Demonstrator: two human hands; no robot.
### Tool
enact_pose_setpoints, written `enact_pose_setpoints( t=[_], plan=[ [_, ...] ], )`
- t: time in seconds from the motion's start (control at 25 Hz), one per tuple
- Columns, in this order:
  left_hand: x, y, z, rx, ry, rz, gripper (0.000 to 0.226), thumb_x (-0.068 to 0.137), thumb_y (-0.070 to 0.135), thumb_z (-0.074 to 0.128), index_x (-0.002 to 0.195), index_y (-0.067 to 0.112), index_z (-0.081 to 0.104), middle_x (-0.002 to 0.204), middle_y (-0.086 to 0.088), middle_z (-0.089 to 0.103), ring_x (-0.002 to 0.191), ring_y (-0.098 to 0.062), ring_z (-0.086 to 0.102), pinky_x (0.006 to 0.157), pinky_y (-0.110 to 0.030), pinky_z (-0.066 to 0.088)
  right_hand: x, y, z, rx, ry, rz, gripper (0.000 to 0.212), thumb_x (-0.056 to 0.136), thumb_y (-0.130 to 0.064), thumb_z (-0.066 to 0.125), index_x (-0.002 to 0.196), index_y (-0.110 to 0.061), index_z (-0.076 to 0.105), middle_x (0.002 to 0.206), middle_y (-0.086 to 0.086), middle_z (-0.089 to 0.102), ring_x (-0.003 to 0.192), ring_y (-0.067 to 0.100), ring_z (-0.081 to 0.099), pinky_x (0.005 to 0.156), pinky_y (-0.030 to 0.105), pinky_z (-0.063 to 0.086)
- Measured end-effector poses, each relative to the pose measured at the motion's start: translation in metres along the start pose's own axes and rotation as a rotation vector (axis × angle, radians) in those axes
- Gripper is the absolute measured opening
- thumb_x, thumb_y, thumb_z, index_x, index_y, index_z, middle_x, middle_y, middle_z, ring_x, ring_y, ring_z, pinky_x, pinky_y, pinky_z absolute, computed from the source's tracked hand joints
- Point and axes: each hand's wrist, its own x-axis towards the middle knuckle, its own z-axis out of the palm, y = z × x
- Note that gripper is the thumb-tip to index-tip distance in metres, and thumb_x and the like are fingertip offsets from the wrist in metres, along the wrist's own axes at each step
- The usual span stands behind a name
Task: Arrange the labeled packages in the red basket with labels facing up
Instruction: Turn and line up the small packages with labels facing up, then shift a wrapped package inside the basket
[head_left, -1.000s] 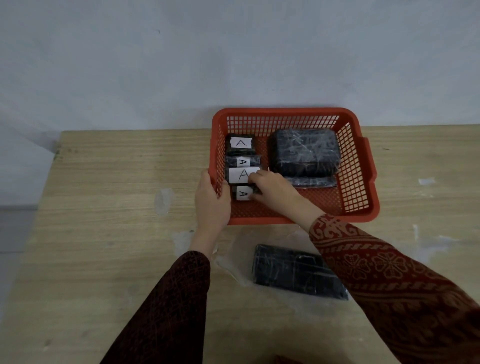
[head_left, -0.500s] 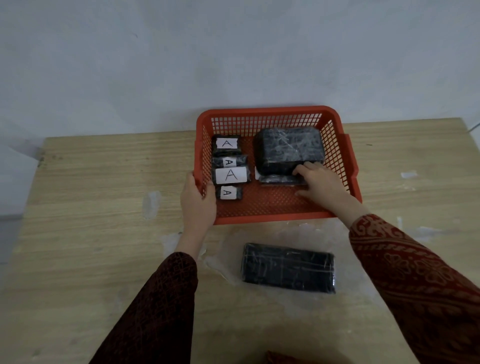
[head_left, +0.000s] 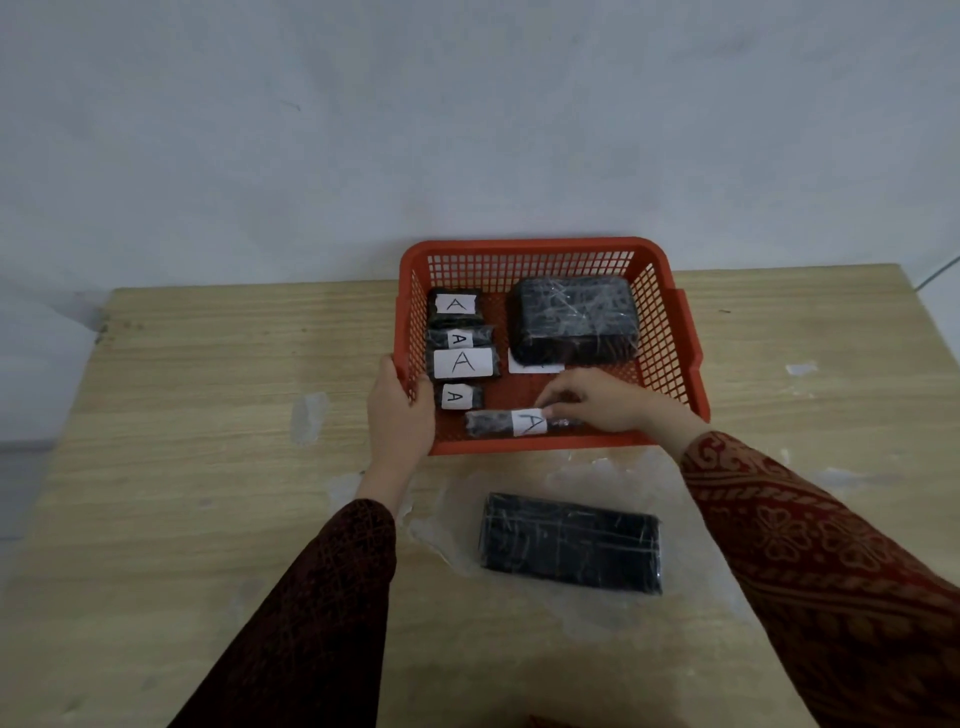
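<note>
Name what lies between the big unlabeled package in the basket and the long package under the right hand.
In the head view: a white paper slip and bare red basket floor.

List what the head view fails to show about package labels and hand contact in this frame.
- Large wrapped package: no label visible on top; a white slip pokes out beneath it, its writing hidden.
- Flat package on the table: no label visible; underside unseen.
- Long thin package: the right hand covers its right end.
- Left hand: fingers inside the red basket hidden by its wall.
</note>
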Motion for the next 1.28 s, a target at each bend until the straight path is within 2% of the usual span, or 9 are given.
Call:
enact_pose_setpoints(
  t=[0.12,0.32,0.48,0.6,0.72,0.84,0.96,1.12,1.28],
  plan=[
    [0.0,0.0,0.001,0.008,0.008,0.004,0.005,0.092,0.013,0.049,0.092,0.014,0.045,0.088,-0.006,0.059,0.076,-0.019,0.056,0.064,-0.033,0.046,0.019,-0.017,0.017,-0.013,-0.011,0.006,0.019,0.089,-0.024,0.064,0.106,-0.016,0.067,0.095,-0.007,0.062,0.088,0.008,0.057,0.072,0.015,0.042],
    [0.001,0.001,0.0,-0.021,0.024,-0.013,0.006,0.092,0.013,0.049,0.097,0.016,0.047,0.091,-0.001,0.06,0.075,-0.012,0.055,0.071,-0.04,0.054,0.033,-0.028,0.026,-0.127,0.087,0.017,0.016,0.085,-0.029,0.068,0.09,-0.014,0.067,0.092,0.002,0.069,0.084,0.018,0.063,0.078,0.038,0.055],
    [-0.005,0.005,-0.001,0.209,0.207,0.132,0.034,0.09,0.019,0.05,0.124,0.013,0.045,0.118,-0.004,0.057,0.104,-0.017,0.054,0.092,-0.04,0.047,0.012,-0.018,0.013,-0.012,0.03,0.008,0.023,0.089,-0.036,0.061,0.104,-0.02,0.069,0.107,-0.003,0.068,0.095,0.01,0.06,0.078,0.018,0.046],
    [-0.006,0.013,0.006,0.489,0.287,0.408,0.037,0.088,0.019,0.051,0.124,0.012,0.048,0.129,-0.01,0.054,0.118,-0.025,0.047,0.103,-0.042,0.033,-0.012,0.007,-0.002,0.022,0.41,0.032,0.025,0.089,-0.027,0.062,0.113,-0.02,0.064,0.121,0.003,0.058,0.111,0.013,0.051,0.099,0.027,0.04],
    [-0.004,0.035,0.038,0.396,0.065,0.559,0.036,0.089,0.019,0.05,0.124,0.011,0.051,0.126,-0.01,0.057,0.119,-0.025,0.049,0.103,-0.041,0.038,-0.021,0.03,-0.014,0.094,0.7,0.216,0.039,0.087,-0.017,0.065,0.124,-0.012,0.056,0.14,0.016,0.041,0.133,0.029,0.036,0.114,0.043,0.03],
    [0.003,0.051,0.078,0.418,-0.299,0.321,0.052,0.092,0.024,0.049,0.141,0.013,0.033,0.145,-0.015,0.042,0.138,-0.031,0.029,0.114,-0.05,0.026,-0.016,0.038,-0.024,0.209,0.566,0.316,0.067,0.086,-0.017,0.066,0.143,-0.005,0.031,0.148,0.021,0.032,0.138,0.033,0.029,0.117,0.041,0.025],
    [0.007,0.052,0.101,0.493,-0.429,0.186,0.059,0.095,0.028,0.046,0.147,0.018,0.02,0.151,-0.014,0.034,0.144,-0.032,0.015,0.116,-0.052,0.002,-0.019,0.033,-0.026,0.161,0.529,0.283,0.08,0.082,-0.015,0.071,0.146,-0.008,0.024,0.148,0.024,0.029,0.137,0.037,0.03,0.116,0.041,0.026],
    [0.006,0.062,0.091,0.232,-0.153,0.23,0.041,0.093,0.025,0.049,0.133,0.021,0.043,0.121,-0.009,0.055,0.118,-0.028,0.047,0.11,-0.052,0.025,-0.042,0.022,-0.015,-0.288,0.732,0.191,0.082,0.074,-0.014,0.074,0.144,-0.018,0.032,0.136,0.024,0.04,0.123,0.04,0.04,0.104,0.051,0.04],
    [-0.002,0.074,0.075,0.035,-0.078,0.201,0.03,0.095,0.03,0.049,0.123,0.02,0.053,0.119,-0.006,0.055,0.108,-0.02,0.053,0.093,-0.037,0.046,-0.051,0.02,-0.037,0.009,0.774,0.045,0.077,0.082,-0.015,0.07,0.146,-0.017,0.028,0.128,0.02,0.044,0.117,0.033,0.046,0.101,0.045,0.042]
  ],
)
